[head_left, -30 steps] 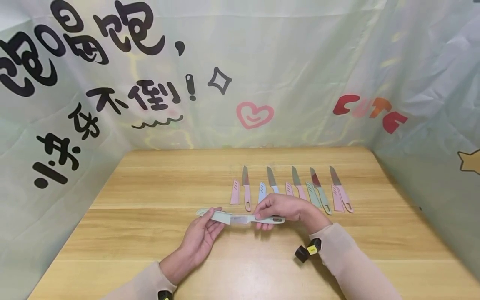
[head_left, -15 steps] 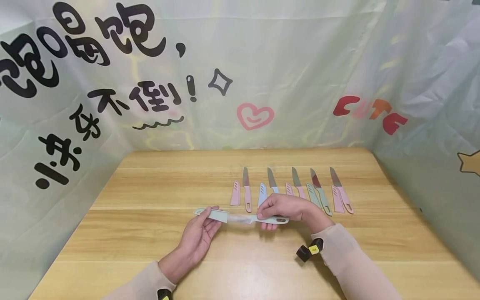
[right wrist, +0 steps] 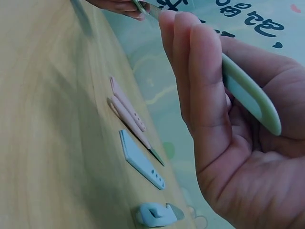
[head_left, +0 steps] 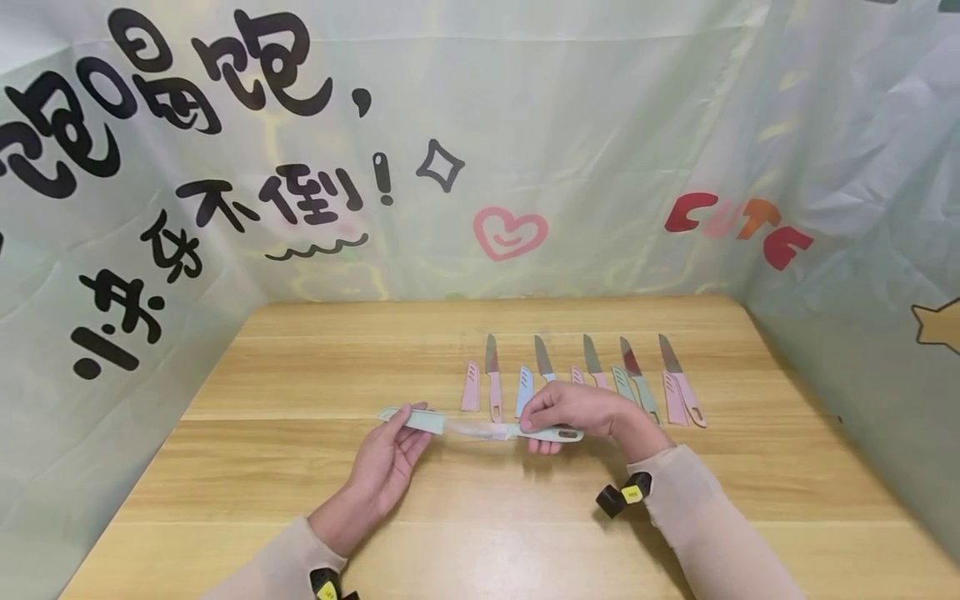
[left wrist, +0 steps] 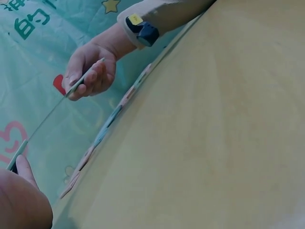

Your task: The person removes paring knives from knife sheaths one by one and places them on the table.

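Note:
My left hand [head_left: 384, 468] pinches a pale green knife sheath [head_left: 426, 419] between thumb and fingers. Opposite it, my right hand [head_left: 576, 408] grips the pale green handle [head_left: 564, 434] of a paring knife, whose looped end sticks out past the palm in the right wrist view [right wrist: 257, 102]. The bare blade [head_left: 480, 430] spans the gap between both hands, its tip end right at the sheath's mouth and slightly blurred. Seen from the left wrist, blade and sheath [left wrist: 18, 153] lie along one slanting line. Knife and sheath are held above the wooden table [head_left: 300, 467].
Behind the hands lies a row of knives with sheaths: a pink sheath [head_left: 470, 387] and pink knife [head_left: 493, 379] on the left, a blue sheath [head_left: 524, 390], a green sheath [head_left: 623, 385], and another pink knife [head_left: 681, 375] at right. A printed cloth [head_left: 600, 125] hangs around the table.
The hands have drawn apart, the left hand with the sheath moving left and slightly up, the right hand slightly right. More of the blade shows between them.

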The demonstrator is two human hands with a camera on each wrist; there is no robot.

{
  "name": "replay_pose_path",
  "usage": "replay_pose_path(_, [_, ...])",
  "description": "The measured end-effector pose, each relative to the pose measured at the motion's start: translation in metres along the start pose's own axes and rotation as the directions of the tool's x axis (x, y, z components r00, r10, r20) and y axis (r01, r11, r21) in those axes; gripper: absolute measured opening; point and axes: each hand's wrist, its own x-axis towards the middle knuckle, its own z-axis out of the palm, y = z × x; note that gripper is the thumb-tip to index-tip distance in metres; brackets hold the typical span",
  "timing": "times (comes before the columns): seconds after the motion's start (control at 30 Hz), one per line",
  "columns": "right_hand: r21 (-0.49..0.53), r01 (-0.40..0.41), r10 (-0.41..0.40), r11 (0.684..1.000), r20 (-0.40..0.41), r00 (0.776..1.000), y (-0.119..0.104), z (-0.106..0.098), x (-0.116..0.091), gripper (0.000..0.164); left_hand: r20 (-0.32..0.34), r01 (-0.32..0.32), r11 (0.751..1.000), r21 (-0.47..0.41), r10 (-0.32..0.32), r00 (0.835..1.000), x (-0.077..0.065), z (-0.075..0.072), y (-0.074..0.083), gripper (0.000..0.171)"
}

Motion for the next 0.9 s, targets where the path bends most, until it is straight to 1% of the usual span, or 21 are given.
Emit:
replay_pose_path(0.17, [0.030,0.009,-0.009,1.000,0.015,1.000,-0.001,-0.002,-0.002,0.037,0.000,0.001,1.000,0.020,-0.001,1.000,0.001,-0.002,0.006,0.036])
replay_pose_path(0.33, [0.053,0.020,-0.020,0.998,0.009,1.000,-0.002,-0.004,-0.005,0.038,-0.023,0.030,0.999,0.022,-0.030,0.999,0.004,-0.004,0.012,0.036])
replay_pose_path(0.4, [0.043,0.031,-0.031,0.999,0.000,1.000,-0.003,-0.004,-0.006,0.038,-0.022,0.047,0.999,0.019,-0.046,0.999,0.006,-0.004,0.014,0.035])
replay_pose_path(0.57, [-0.002,0.050,-0.050,0.999,-0.035,0.998,-0.007,-0.003,-0.004,0.036,0.007,0.080,0.996,0.046,-0.080,0.997,0.008,-0.006,0.023,0.037])
replay_pose_path(0.8, [0.011,0.031,-0.030,0.999,-0.074,0.997,-0.015,0.003,0.003,0.037,0.043,0.116,0.987,0.115,-0.121,0.992,0.013,-0.009,0.033,0.039])
replay_pose_path(0.9, [0.011,0.035,-0.034,0.999,-0.087,0.996,-0.018,0.006,0.008,0.034,0.069,0.134,0.981,0.141,-0.145,0.987,0.016,-0.010,0.037,0.041])
